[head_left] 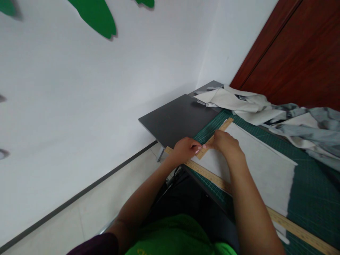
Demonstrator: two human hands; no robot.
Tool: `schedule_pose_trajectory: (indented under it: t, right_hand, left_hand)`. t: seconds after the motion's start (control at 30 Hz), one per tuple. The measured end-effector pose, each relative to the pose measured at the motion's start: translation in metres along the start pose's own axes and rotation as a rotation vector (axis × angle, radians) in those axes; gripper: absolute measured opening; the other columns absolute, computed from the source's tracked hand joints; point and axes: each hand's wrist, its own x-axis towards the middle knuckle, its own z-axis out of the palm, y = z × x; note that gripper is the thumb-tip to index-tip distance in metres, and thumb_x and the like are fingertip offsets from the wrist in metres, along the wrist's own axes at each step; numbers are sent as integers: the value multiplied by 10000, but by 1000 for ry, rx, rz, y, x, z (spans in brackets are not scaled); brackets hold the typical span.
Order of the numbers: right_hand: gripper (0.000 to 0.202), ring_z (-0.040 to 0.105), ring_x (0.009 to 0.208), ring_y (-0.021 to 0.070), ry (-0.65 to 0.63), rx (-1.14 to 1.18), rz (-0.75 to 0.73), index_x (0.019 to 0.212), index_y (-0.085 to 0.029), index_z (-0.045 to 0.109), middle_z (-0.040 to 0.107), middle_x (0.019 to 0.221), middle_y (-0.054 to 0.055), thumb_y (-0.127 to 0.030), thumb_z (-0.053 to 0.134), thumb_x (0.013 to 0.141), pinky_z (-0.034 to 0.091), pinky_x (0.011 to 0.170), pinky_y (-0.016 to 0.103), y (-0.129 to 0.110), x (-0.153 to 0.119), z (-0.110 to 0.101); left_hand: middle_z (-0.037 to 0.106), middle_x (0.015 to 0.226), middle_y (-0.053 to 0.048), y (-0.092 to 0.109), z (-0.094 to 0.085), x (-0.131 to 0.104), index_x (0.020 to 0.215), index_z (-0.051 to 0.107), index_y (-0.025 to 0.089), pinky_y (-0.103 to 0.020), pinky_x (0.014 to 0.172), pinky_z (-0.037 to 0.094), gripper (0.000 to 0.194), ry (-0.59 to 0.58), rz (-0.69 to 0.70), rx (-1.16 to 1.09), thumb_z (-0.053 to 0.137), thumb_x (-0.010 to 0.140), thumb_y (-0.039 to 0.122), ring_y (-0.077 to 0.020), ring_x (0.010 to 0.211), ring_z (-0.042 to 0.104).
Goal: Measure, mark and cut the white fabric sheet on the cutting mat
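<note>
A short wooden ruler point(225, 125) lies slantwise over the left edge of white fabric point(262, 163) on a green cutting mat point(308, 191). My left hand point(186, 148) is at the ruler's near end, fingers curled in; what its fingertips hold, if anything, is too small to make out. My right hand point(222, 141) presses on the short ruler, thumb and fingers drawn together, its fingertips almost meeting those of my left hand. A long wooden ruler point(294, 228) runs along the near edge of the fabric, passing under both arms.
Crumpled white and grey cloth point(247, 102) is heaped along the back of the mat. A dark grey tabletop point(177, 117) stands to the left, against the white wall point(106, 88). A reddish-brown wooden door point(300, 60) is at the upper right.
</note>
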Motion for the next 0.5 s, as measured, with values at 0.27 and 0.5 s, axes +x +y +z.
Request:
schedule_pose_trajectory:
  t: [0.27, 0.5]
  right_hand:
    - [552, 645, 1227, 385, -8, 13, 3, 1267, -178, 618, 677, 1300, 219, -485, 767, 834, 521, 938, 469, -2, -2, -4]
    - [563, 636, 1244, 389, -16, 27, -2, 1268, -170, 617, 674, 1309, 229, -488, 772, 830, 520, 939, 479, -2, -4, -6]
  left_hand:
    - [517, 561, 24, -2, -4, 0, 587, 580, 181, -289, 613, 266, 240, -52, 97, -4, 499, 813, 173, -122, 552, 442]
    - [490, 554, 30, -6, -7, -2, 570, 542, 169, -280, 605, 264, 249, -67, 167, 15, 494, 814, 167, -105, 546, 430]
